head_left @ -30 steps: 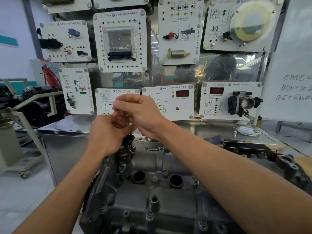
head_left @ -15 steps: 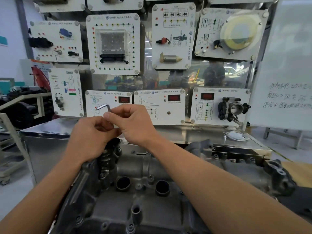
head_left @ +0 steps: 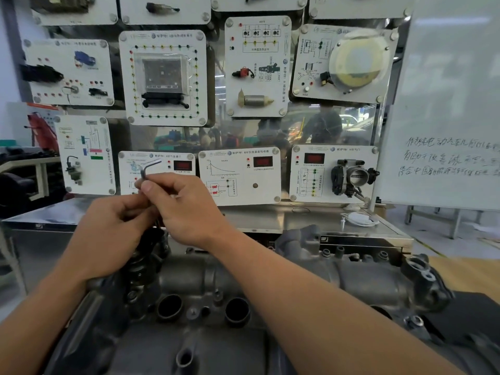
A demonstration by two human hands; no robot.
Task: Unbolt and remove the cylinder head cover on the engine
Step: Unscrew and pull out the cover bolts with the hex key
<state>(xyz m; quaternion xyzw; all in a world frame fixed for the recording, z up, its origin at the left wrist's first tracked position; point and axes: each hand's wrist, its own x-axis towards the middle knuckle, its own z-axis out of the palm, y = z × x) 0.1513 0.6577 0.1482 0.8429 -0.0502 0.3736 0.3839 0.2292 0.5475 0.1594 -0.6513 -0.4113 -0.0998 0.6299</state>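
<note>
The grey cast cylinder head cover (head_left: pixel 216 342) fills the bottom of the view, with two round plug wells and several bolts along its edges. A bent hex key (head_left: pixel 147 169) stands upright over the cover's far left end, its short arm pointing right at the top. My right hand (head_left: pixel 186 209) pinches the key's shaft just below the bend. My left hand (head_left: pixel 108 239) is curled around the lower shaft, hiding it. The key's tip and the bolt under it are hidden behind my hands and a dark fitting (head_left: pixel 147 255).
A steel bench (head_left: pixel 311 220) stands behind the engine, carrying white training panels (head_left: pixel 162 77) with electrical parts and a throttle body (head_left: pixel 351 177). A whiteboard (head_left: pixel 446 104) stands at the right. A white cable lies on the bench. Engine stands sit at the far left.
The hex key's short arm has swung from hidden inside my hands, to pointing left, to pointing up and right. Both hands stay on the key. The camera has shifted slightly.
</note>
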